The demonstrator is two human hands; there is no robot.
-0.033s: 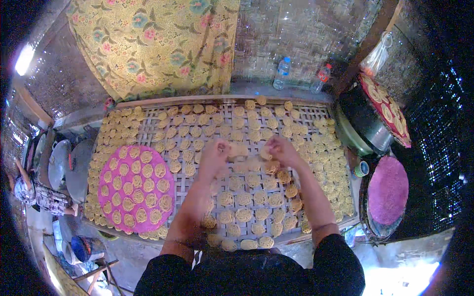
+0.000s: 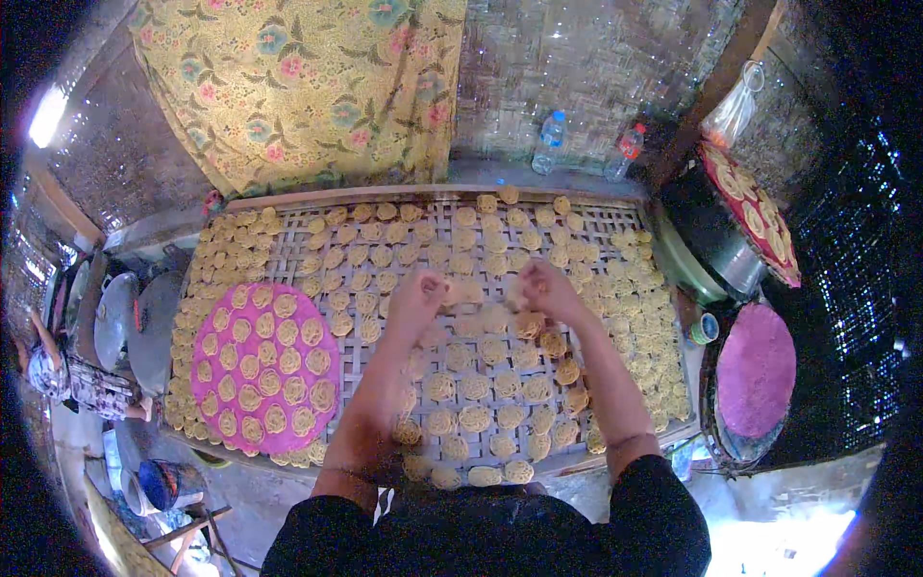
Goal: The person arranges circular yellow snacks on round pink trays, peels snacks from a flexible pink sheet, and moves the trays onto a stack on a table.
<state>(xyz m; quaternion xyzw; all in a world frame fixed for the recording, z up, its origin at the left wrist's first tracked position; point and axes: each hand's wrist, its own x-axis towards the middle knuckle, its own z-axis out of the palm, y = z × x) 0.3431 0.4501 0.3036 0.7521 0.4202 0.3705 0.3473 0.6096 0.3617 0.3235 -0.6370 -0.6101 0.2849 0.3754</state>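
Note:
Before me lies a woven bamboo rack (image 2: 354, 365) covered with rows of round, yellow, noodle-like crackers (image 2: 476, 420). Over its middle, my left hand (image 2: 415, 306) is closed, with a blurred pale cracker (image 2: 465, 292) at its fingertips. My right hand (image 2: 553, 293) is level with it, a short gap away. Its fingers are pinched on the edge of another cracker (image 2: 516, 291), partly hidden by the hand. A round pink tray (image 2: 332, 343) bearing several spaced crackers rests on the rack to the left of my arms.
Right of the rack stand a large metal pot (image 2: 745, 269), a red round tray (image 2: 716, 168) of crackers and a bare pink disc (image 2: 757, 370). Two plastic bottles (image 2: 548, 144) stand by the back wall. Another person (image 2: 91, 389) is at the far left, near dark round pans (image 2: 154, 322).

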